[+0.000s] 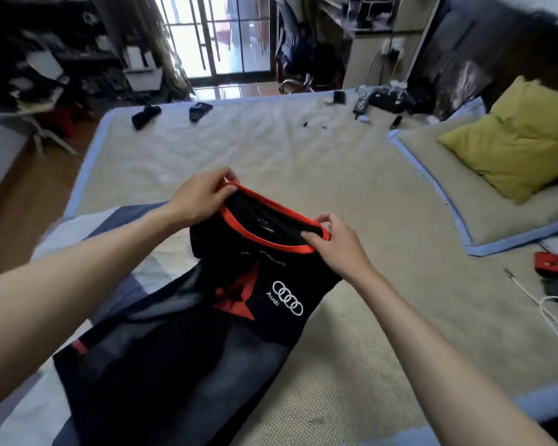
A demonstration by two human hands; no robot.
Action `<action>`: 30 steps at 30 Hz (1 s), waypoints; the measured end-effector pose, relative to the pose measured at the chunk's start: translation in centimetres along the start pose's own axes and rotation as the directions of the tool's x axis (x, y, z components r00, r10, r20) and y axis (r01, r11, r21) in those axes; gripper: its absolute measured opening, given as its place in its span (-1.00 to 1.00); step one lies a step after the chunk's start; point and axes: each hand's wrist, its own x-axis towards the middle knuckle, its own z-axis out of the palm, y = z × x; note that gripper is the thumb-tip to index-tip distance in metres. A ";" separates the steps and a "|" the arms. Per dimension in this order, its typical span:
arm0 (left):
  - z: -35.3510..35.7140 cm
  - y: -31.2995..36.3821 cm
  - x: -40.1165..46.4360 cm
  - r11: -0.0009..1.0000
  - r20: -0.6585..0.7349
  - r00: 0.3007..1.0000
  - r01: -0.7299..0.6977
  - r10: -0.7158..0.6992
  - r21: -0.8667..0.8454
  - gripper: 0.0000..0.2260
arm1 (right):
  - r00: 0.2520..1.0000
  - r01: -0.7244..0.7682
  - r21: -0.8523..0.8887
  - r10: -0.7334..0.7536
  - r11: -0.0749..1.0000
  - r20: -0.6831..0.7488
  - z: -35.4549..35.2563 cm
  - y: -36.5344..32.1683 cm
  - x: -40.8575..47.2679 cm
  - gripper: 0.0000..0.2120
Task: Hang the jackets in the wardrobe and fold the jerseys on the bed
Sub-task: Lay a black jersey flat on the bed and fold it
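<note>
Holding the black jersey (239, 300) by its orange collar (271, 233), we are at the start of folding this piece. Our left hand (200, 201) pinches the far side of the collar, fingers closed on the rim, and our right hand (339, 249) pinches the near right side in the same way. The jersey hangs from the collar, and its lower part lies long and flat on the bed (351, 175), over a blue and white sheet (87, 230) left of the jersey. No fold is made yet, we judge. We see no folded jersey near this 1, and no jacket or wardrobe in view, so we cannot tell how much of the hanging is done. A yellow pillow (522, 140) lies far right of the jersey.
</note>
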 end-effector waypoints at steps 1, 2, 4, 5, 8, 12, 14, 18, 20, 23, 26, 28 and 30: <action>-0.6 1.0 -0.3 1.000 -0.021 0.999 -0.027 0.028 0.008 -0.89 | 1.000 0.026 -0.113 -0.025 0.993 0.006 -1.5 -0.5 0.2 -0.81; -0.9 1.8 -0.6 0.998 -0.041 0.998 -0.054 0.055 0.015 -0.89 | 0.999 0.047 -0.202 -0.048 0.978 -0.001 -2.9 -0.7 0.3 -0.72; -1.5 3.2 -1.4 0.996 -0.077 0.993 -0.084 0.086 0.029 -0.89 | 0.997 0.062 -0.275 -0.075 0.959 -0.036 -5.3 -1.2 0.1 -0.60; -1.8 4.0 -1.9 0.995 -0.092 0.991 -0.096 0.099 0.027 -0.89 | 0.995 0.067 -0.298 -0.086 0.952 -0.053 -6.4 -1.5 -0.2 -0.56; -3.0 6.0 -2.8 0.991 -0.137 0.982 -0.133 0.131 -0.002 -0.92 | 0.987 0.111 -0.381 -0.145 0.918 -0.062 -9.5 -2.3 -1.0 -0.63; -5.5 9.1 -3.4 0.987 -0.198 0.969 -0.157 0.150 -0.018 -0.93 | 0.971 0.159 -0.401 -0.217 0.902 -0.104 -13.0 -4.8 -1.2 -0.65; -7.5 11.0 -3.3 0.985 -0.243 0.956 -0.171 0.161 -0.020 -0.94 | 0.963 0.203 -0.327 -0.249 0.923 -0.104 -15.1 -6.7 -1.1 -0.54; -12.4 14.4 -4.0 0.979 -0.331 0.926 -0.203 0.183 -0.027 -0.96 | 0.939 0.320 -0.217 -0.339 0.922 -0.055 -19.6 -10.6 -0.9 -0.69; -14.9 15.8 -5.0 0.971 -0.368 0.905 -0.236 0.213 -0.018 -0.95 | 0.920 0.382 -0.193 -0.393 0.904 -0.018 -21.7 -12.8 -1.6 -0.77; -18.5 17.6 -7.0 0.959 -0.398 0.880 -0.283 0.259 -0.002 -0.94 | 0.896 0.442 -0.145 -0.443 0.885 0.029 -24.8 -16.0 -4.0 -0.76; -21.4 19.5 -9.8 0.942 -0.426 0.852 -0.336 0.305 0.003 -0.96 | 0.883 0.469 -0.126 -0.468 0.874 0.040 -27.2 -18.7 -7.9 -0.64; -22.7 20.9 -12.5 0.925 -0.428 0.837 -0.379 0.341 -0.004 -0.96 | 0.862 0.502 -0.166 -0.506 0.849 0.021 -28.3 -20.1 -11.5 -0.49; -23.4 22.1 -15.8 0.903 -0.404 0.831 -0.428 0.382 -0.026 -0.95 | 0.842 0.525 -0.241 -0.539 0.816 0.006 -28.7 -20.9 -15.4 -0.47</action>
